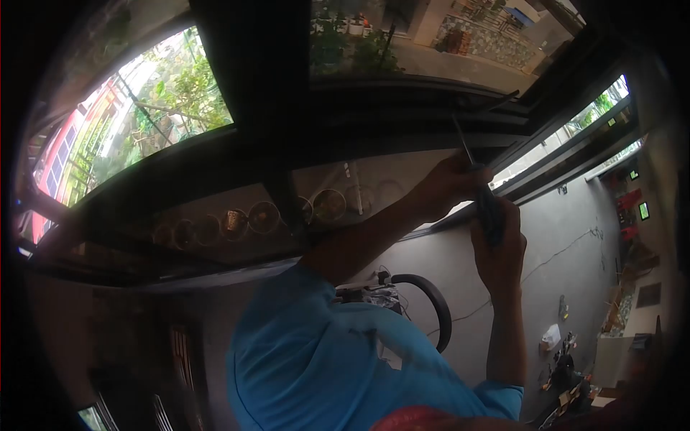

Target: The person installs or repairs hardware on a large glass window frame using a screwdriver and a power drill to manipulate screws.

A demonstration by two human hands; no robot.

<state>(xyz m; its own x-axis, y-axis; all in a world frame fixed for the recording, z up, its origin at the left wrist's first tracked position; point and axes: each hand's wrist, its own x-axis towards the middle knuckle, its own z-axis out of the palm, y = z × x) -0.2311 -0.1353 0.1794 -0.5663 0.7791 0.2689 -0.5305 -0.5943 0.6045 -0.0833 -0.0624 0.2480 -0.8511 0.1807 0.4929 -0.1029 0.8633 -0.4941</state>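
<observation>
Containers [263,218] line up at left behind a dark window frame [257,93], whose bars crowd the reach; nearer, a black hose [441,305] curves. Right of centre, by the frame, the slim tool [489,205] probably handles light and stiff: left hand [451,188] grasping near its shaft [463,136], right hand [503,241] clasping the handle [491,221], likely the surest hold.

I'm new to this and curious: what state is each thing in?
Screwdriver-like tool: held tilted, tip towards dark frame; contact unclear
Left hand: curled at tool's upper part
Right hand: wrapped around handle
Dark frame: whether open, unclear
Black tube: bent in an arc
Blue shirt: creased
</observation>
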